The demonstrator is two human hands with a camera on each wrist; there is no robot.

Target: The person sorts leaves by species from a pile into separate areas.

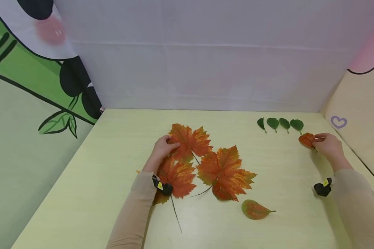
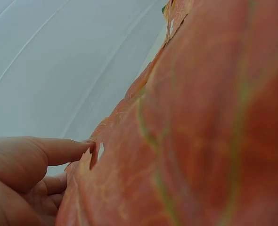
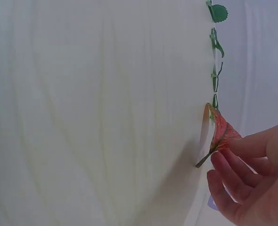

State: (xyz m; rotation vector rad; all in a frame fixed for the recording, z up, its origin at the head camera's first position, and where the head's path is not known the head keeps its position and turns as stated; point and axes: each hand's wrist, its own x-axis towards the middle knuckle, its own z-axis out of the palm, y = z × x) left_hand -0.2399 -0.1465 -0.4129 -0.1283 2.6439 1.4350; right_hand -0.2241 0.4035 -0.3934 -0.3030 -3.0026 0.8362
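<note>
My right hand (image 1: 329,147) pinches a small red-orange leaf (image 1: 306,140) between thumb and fingers at the right side of the table. In the right wrist view, this leaf (image 3: 221,132) is curved and its stem points down to the left. My left hand (image 1: 162,149) pinches the left edge of an orange maple leaf (image 1: 190,140); the left wrist view shows the thumb on top of that edge. Two more maple leaves lie nearby: one (image 1: 177,176) partly under my left wrist, another (image 1: 225,169) to the right, overlapping a small reddish leaf at its lower edge.
Several small green leaves (image 1: 272,123) lie in a row at the back right, just beyond my right hand. A single red-green leaf (image 1: 256,209) rests near the front. A pale cloth wall (image 1: 205,76) closes off the table's back edge.
</note>
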